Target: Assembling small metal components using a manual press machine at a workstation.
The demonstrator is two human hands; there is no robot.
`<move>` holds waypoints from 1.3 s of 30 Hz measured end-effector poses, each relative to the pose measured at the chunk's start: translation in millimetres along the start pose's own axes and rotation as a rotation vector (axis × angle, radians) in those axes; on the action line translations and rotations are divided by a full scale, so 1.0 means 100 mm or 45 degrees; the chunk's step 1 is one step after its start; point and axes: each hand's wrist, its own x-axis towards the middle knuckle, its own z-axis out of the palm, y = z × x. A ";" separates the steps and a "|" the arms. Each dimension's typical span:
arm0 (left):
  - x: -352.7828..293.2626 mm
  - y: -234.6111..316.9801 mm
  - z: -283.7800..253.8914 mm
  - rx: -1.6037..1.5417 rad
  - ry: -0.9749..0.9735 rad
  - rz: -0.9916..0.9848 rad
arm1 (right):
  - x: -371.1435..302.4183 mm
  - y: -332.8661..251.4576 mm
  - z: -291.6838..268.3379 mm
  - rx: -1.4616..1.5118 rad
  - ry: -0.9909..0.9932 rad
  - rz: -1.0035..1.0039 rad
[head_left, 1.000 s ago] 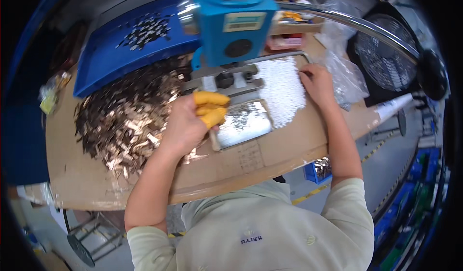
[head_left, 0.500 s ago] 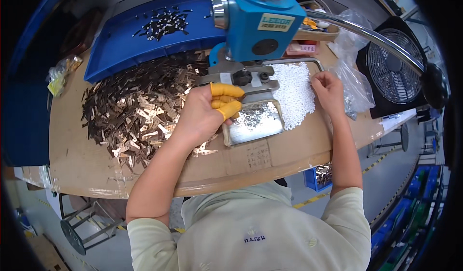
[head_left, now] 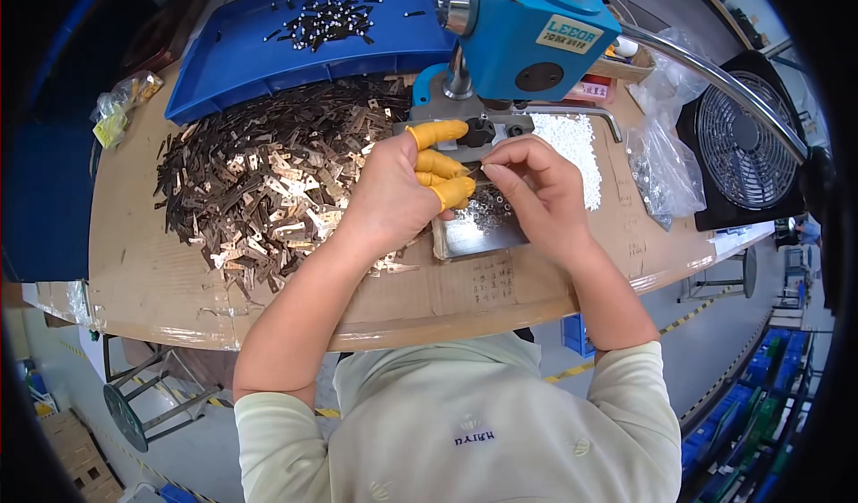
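My left hand (head_left: 393, 181), with yellow finger cots on several fingers, is closed in front of the press fixture (head_left: 447, 111). A small thin metal piece (head_left: 475, 170) shows at its fingertips. Thumb and forefinger of my right hand (head_left: 547, 194) pinch together at that piece; anything between them is too small to make out. Beneath both hands lies a shiny metal tray (head_left: 474, 242) with small rings (head_left: 490, 210) scattered in it, partly covered by my right hand. The blue bench press (head_left: 509, 42) stands just beyond my hands.
Left of my hands spreads a big heap of flat metal strips (head_left: 277, 177). A blue tray (head_left: 241, 60) with black-and-white pieces stands behind it. White small parts (head_left: 585, 159), a hex key (head_left: 612, 123), plastic bags (head_left: 666, 168) and a fan (head_left: 742, 150) are at right. The press lever (head_left: 715, 78) slants overhead.
My right hand has moved left from the far edge of the white parts to meet my left fingertips. My left hand stays closed near the fixture. The whole view has shifted slightly.
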 end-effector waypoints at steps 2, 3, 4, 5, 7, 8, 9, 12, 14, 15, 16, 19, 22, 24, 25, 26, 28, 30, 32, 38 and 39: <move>-0.01 0.01 0.01 0.016 0.002 0.025 | 0.00 0.04 0.02 -0.346 0.047 -0.253; -0.01 0.01 0.01 0.025 0.001 0.037 | 0.00 0.05 0.03 -0.518 0.071 -0.379; -0.01 0.01 0.02 0.034 0.000 0.049 | 0.00 0.06 0.03 -0.691 0.097 -0.507; -0.01 0.01 0.01 0.029 0.006 0.048 | 0.00 0.04 0.03 -0.690 0.089 -0.507; 0.01 0.02 -0.01 -0.033 -0.023 0.016 | 0.00 -0.04 0.02 -0.383 0.020 -0.148; 0.03 0.03 -0.02 -0.063 -0.037 0.000 | -0.01 -0.08 0.00 -0.229 -0.013 0.031; 0.05 0.04 -0.02 -0.093 -0.051 -0.015 | -0.02 -0.10 -0.01 -0.075 -0.047 0.210; 0.18 0.10 -0.05 -0.103 -0.054 -0.040 | -0.07 -0.11 -0.08 -0.072 0.024 0.103; 0.26 0.15 -0.06 -0.111 -0.064 -0.064 | -0.08 -0.10 -0.19 -0.361 0.184 -0.336; 0.29 0.18 -0.06 -0.108 -0.065 -0.060 | -0.09 -0.12 -0.23 -0.358 0.227 -0.350; 0.33 0.20 -0.04 -0.083 -0.032 -0.029 | -0.10 -0.16 -0.27 -0.354 0.270 -0.364; 0.41 0.26 -0.01 -0.012 0.064 0.068 | -0.10 -0.24 -0.42 -0.312 0.362 -0.341; 0.45 0.27 0.00 -0.043 0.079 0.084 | -0.04 -0.47 -0.59 -0.321 0.515 -0.518; 0.45 0.29 0.01 -0.082 0.096 0.099 | 0.03 -0.70 -0.73 -0.057 0.633 -0.749; 0.48 0.28 0.02 -0.085 0.083 0.092 | 0.03 -0.85 -0.80 0.205 0.610 -0.778; 0.51 0.28 0.02 -0.128 0.066 0.089 | 0.01 -0.97 -0.86 0.467 0.584 -0.801; 0.49 0.26 -0.02 -0.208 0.072 0.094 | -0.10 -1.10 -0.96 0.537 0.346 -0.806; 0.50 0.25 -0.03 -0.251 0.062 0.095 | -0.24 -1.09 -1.03 0.633 0.085 -0.781; 0.52 0.21 -0.05 -0.272 0.019 0.098 | -0.41 -0.88 -1.05 0.676 0.048 -0.750; 0.50 0.19 -0.05 -0.122 0.053 0.095 | -0.62 -0.08 -0.81 -0.358 0.494 -1.057; 0.48 0.20 -0.07 -0.067 0.078 0.096 | -0.62 -0.12 -0.81 -0.284 0.406 -1.029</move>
